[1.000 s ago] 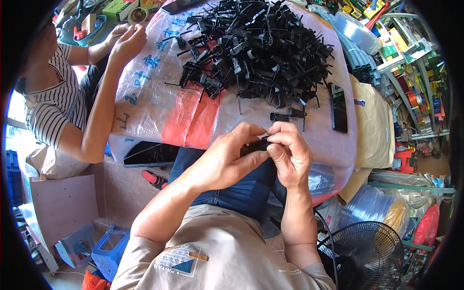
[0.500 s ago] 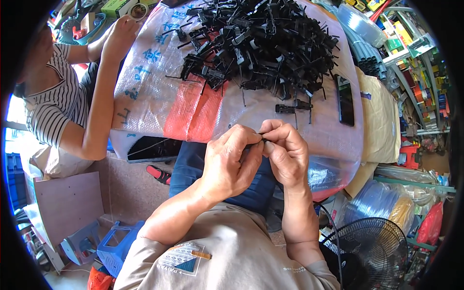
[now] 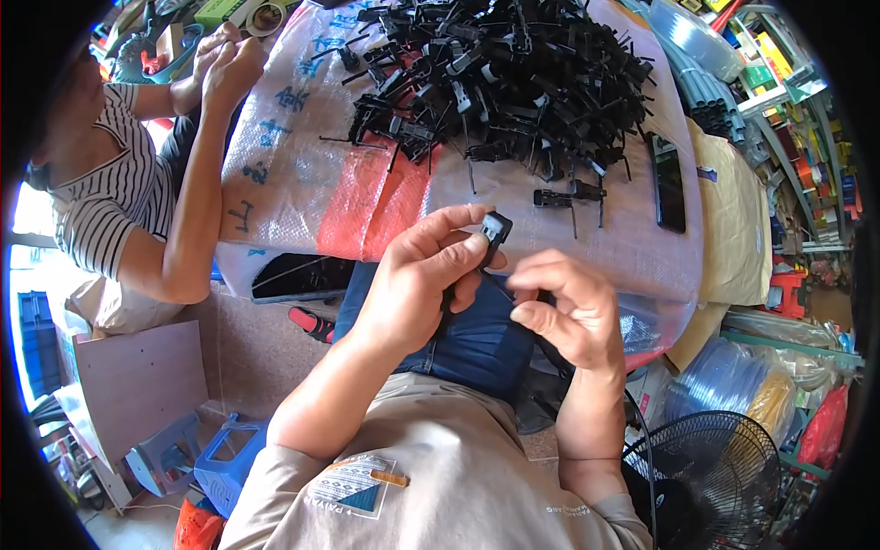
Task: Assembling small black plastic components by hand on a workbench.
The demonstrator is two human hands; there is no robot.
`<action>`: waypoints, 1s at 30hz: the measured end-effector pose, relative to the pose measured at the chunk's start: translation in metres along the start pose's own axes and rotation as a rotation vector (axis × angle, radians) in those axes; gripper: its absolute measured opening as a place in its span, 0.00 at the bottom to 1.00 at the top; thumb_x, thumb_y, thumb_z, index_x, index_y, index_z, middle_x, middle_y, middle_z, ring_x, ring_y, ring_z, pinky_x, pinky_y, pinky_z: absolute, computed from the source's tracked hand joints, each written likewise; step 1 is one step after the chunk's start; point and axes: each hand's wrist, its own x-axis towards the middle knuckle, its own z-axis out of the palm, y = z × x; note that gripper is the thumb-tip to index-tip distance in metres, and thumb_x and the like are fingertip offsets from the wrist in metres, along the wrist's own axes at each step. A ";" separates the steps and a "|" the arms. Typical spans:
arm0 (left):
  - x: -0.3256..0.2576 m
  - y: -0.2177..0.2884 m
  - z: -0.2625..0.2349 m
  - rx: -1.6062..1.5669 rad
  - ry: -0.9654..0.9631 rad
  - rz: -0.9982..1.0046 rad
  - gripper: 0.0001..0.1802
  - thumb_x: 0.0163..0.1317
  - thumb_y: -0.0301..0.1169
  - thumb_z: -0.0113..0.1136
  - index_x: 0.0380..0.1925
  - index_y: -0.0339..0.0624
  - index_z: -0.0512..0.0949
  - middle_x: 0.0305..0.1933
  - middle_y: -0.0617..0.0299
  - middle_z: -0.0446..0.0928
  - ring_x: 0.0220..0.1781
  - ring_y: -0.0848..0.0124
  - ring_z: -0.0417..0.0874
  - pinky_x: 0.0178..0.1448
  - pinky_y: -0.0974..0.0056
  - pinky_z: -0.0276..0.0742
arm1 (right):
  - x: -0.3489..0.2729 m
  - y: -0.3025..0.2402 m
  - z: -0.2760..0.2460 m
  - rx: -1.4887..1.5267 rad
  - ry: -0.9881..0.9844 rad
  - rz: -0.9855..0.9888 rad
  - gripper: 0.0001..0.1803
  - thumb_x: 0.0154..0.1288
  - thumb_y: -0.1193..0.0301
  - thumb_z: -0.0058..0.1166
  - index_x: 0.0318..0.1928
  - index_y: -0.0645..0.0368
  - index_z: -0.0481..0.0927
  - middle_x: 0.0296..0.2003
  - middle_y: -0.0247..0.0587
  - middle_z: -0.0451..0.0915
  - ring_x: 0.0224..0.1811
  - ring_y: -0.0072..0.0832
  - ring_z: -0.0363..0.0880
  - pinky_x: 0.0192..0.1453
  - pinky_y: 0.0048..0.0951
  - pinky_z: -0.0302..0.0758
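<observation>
Between the thumb and fingers of my left hand is a small black plastic clip-like part with a pale grey block at its top end. Its lower portion is hidden behind my fingers. My right hand is just to the right, apart from that part, with its fingers curled. Something small and dark shows inside its grip, too hidden to name. Beyond both hands, a large heap of similar black plastic parts with thin stems covers the far half of the sack-covered table. One loose black part lies in front of the heap.
A black phone lies at the table's right. Another person in a striped shirt sits at the left, hands near a tape roll. A black fan stands at lower right, near coils of clear tubing.
My hands were pinched together over a small dark piece; they have moved apart. My left hand now shows the black part upright, and my right hand has drawn back to the right.
</observation>
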 end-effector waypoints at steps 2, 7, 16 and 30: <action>0.000 -0.003 -0.002 -0.037 -0.033 -0.012 0.19 0.68 0.28 0.54 0.58 0.35 0.71 0.36 0.59 0.80 0.24 0.80 0.70 0.27 0.74 0.65 | -0.001 0.003 0.004 -0.029 0.042 0.000 0.09 0.58 0.78 0.65 0.39 0.62 0.80 0.33 0.36 0.81 0.30 0.21 0.77 0.38 0.23 0.74; -0.009 0.005 0.007 0.447 -0.176 0.039 0.17 0.67 0.27 0.57 0.55 0.34 0.74 0.33 0.67 0.76 0.32 0.79 0.74 0.36 0.72 0.72 | 0.000 0.002 0.005 0.039 0.202 0.180 0.04 0.63 0.77 0.62 0.34 0.64 0.80 0.26 0.30 0.78 0.29 0.15 0.71 0.33 0.19 0.68; -0.001 -0.014 -0.001 0.995 -0.229 0.476 0.16 0.53 0.26 0.62 0.41 0.32 0.74 0.25 0.49 0.79 0.28 0.55 0.84 0.34 0.60 0.78 | -0.006 -0.002 -0.010 -0.088 -0.031 0.223 0.03 0.60 0.80 0.56 0.35 0.64 0.81 0.23 0.37 0.78 0.26 0.17 0.73 0.31 0.23 0.71; 0.016 -0.006 -0.020 -0.081 -0.224 -0.106 0.21 0.62 0.26 0.49 0.56 0.34 0.69 0.37 0.49 0.81 0.27 0.68 0.83 0.24 0.70 0.75 | 0.047 0.011 -0.032 -0.826 0.144 -0.032 0.11 0.56 0.77 0.61 0.41 0.63 0.77 0.41 0.50 0.80 0.39 0.45 0.81 0.40 0.37 0.78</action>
